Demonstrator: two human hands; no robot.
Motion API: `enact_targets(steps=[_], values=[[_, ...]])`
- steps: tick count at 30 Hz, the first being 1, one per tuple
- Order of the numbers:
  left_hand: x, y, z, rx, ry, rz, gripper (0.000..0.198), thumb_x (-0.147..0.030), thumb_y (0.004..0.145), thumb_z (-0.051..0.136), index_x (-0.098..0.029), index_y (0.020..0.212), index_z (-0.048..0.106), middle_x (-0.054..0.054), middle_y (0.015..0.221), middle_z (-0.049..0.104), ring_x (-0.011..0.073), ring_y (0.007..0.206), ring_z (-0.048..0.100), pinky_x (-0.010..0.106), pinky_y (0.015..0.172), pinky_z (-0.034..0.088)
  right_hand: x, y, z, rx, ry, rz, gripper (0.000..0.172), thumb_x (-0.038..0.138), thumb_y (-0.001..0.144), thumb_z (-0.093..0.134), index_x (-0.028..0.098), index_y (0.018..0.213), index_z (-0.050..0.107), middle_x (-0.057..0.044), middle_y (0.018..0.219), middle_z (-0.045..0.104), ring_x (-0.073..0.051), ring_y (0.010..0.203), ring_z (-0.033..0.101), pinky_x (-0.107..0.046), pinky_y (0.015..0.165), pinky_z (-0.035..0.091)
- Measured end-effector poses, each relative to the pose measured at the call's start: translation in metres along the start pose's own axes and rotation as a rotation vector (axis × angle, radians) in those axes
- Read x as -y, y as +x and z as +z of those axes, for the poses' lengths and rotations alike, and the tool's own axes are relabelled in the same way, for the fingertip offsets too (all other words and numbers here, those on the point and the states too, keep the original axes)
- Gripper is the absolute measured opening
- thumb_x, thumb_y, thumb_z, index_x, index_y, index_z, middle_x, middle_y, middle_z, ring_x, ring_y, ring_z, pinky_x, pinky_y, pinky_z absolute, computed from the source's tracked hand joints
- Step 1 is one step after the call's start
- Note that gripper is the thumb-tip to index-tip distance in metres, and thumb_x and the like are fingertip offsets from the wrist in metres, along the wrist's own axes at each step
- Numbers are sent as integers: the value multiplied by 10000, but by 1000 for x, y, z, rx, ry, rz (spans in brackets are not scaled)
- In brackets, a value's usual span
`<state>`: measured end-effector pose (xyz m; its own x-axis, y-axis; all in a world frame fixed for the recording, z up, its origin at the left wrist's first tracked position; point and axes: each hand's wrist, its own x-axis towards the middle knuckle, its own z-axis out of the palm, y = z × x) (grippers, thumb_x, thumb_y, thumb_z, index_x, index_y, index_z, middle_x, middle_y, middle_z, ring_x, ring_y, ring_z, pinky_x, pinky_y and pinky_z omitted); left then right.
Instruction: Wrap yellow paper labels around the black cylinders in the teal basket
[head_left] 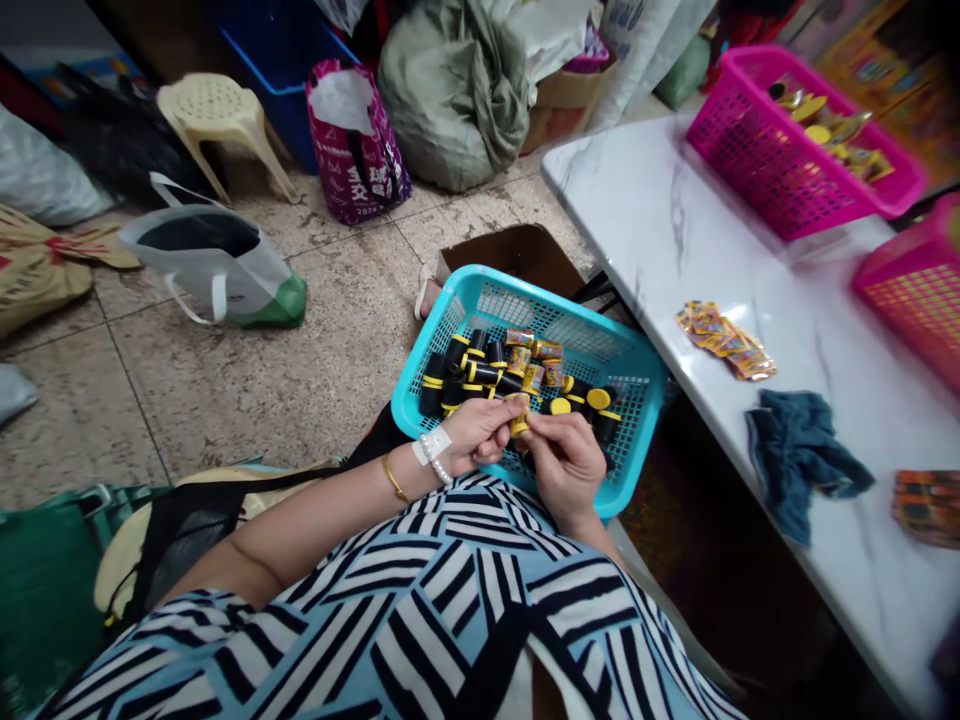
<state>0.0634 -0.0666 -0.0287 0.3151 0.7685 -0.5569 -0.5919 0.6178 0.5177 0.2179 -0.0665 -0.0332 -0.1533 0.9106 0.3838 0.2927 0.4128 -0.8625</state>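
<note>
A turquoise plastic basket (pixel 637 400) rests on my lap. Inside lie several small black canisters with yellow lids (pixel 484 373), and some canisters wrapped in orange printed labels (pixel 519 360). Over the basket's near side, my left hand (pixel 484 430) and my right hand (pixel 566 460) meet with their fingers closed on one small canister (pixel 519 425). Only its yellow end and a bit of its side show between the fingertips. A white tag and a beaded bracelet circle the left wrist.
A marble-patterned table (pixel 660 230) stands at right. It bears a pile of orange labels (pixel 726 340), a dark blue cloth (pixel 806 455), and a pink basket (pixel 795 170) with canisters. Bags and a cream stool (pixel 214 110) stand on the floor; a cardboard box (pixel 517 250) is behind my basket.
</note>
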Motion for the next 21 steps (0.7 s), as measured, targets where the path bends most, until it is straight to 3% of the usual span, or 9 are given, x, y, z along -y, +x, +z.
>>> enact_targets(steps=[4, 7, 9, 11, 15, 19, 21], values=[[-3, -4, -6, 37, 13, 28, 495, -502, 628, 839, -133, 553, 516, -67, 393, 461, -5, 268, 280, 148, 291, 190, 3, 0, 2, -13, -9, 15, 126, 192, 833, 693, 271, 915, 747, -31, 825, 678, -176, 719, 668, -353, 679, 590], [-2, -15, -7, 48, 85, 88, 478, -528, 633, 830, -139, 679, 555, -69, 434, 501, 4, 276, 307, 145, 297, 197, 16, -2, 1, 31, -9, 24, 190, 204, 820, 687, 271, 991, 735, -54, 933, 695, -197, 801, 677, -348, 701, 586], [1, -20, -8, 45, 143, 112, 490, -574, 672, 787, -152, 811, 580, -82, 441, 504, 14, 277, 314, 144, 301, 205, 24, -3, 3, 93, -5, 50, 336, 199, 784, 703, 281, 1110, 699, -67, 1047, 689, -210, 869, 679, -331, 708, 584], [3, -20, -11, 68, 180, 123, 533, -619, 675, 762, -159, 872, 580, -95, 428, 486, 20, 269, 296, 150, 302, 215, 29, 0, 8, 136, -21, 42, 289, 194, 776, 696, 273, 1054, 705, -51, 974, 690, -204, 857, 675, -302, 697, 568], [1, -16, -11, 51, 280, 143, 656, -724, 583, 752, -169, 875, 559, -48, 461, 556, 33, 271, 327, 161, 301, 184, 34, 34, 7, 247, -197, -61, 203, 156, 765, 634, 233, 929, 727, -30, 833, 692, -173, 731, 650, -264, 642, 510], [-1, -14, -10, 38, 409, 163, 764, -783, 505, 742, -178, 939, 569, -26, 476, 581, 55, 275, 354, 177, 311, 158, 46, 85, -15, 261, -412, -105, 211, 122, 736, 599, 186, 881, 738, -46, 802, 706, -176, 744, 644, -278, 718, 495], [-3, -7, -15, 29, 506, 172, 857, -839, 437, 713, -173, 961, 592, -20, 460, 570, 69, 269, 350, 193, 316, 144, 50, 104, -27, 267, -442, -75, 216, 155, 760, 599, 187, 916, 744, -34, 765, 711, -160, 692, 644, -258, 677, 492]])
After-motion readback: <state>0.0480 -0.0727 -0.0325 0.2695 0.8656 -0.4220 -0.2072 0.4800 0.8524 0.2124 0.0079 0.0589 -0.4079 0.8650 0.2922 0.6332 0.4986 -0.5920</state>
